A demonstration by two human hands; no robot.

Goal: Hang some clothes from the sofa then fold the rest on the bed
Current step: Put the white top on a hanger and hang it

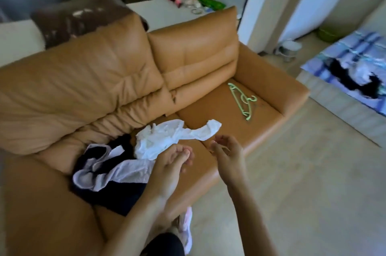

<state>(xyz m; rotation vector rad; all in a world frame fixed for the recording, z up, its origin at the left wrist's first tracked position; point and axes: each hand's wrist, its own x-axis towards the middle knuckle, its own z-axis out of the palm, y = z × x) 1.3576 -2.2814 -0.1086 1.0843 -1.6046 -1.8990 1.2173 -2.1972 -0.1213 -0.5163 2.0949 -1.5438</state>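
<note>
- Nearest, just in front of the sofa (198, 47), both hands are raised and hold nothing. The left hand (173, 164) has loosely curled fingers over the front of the sofa's left seat cushion. The right hand (227, 151) is relaxed with fingers parted, over the seam between the two seat cushions.
- Just past the left hand, on the sofa's left seat cushion, lies the clothes pile (108, 174), dark and lavender pieces tangled together.
- A white garment (167, 138) sits on the pile's side toward the sofa's middle. One long strip of it reaches across the seam onto the right cushion.
- The white garment lies ahead and slightly left of the hands, with its long axis along the sofa's length. The left hand is nearer its bulk, fingertips just beside its lower edge, though I cannot tell whether they touch. The right hand is nearer the strip's free end.
- Farther along, on the sofa's right seat cushion, a green hanger (243, 99) lies flat. Its long axis runs from backrest toward front edge and its hook points at the sofa's right arm. The right hand is the closer one, so it probably fetches the hanger while the left lifts the garment.
- To the right of the sofa stands the bed (353, 51), with dark and white clothes on it.
- Behind the sofa's backrest is a cluttered worktop (158, 11).
</note>
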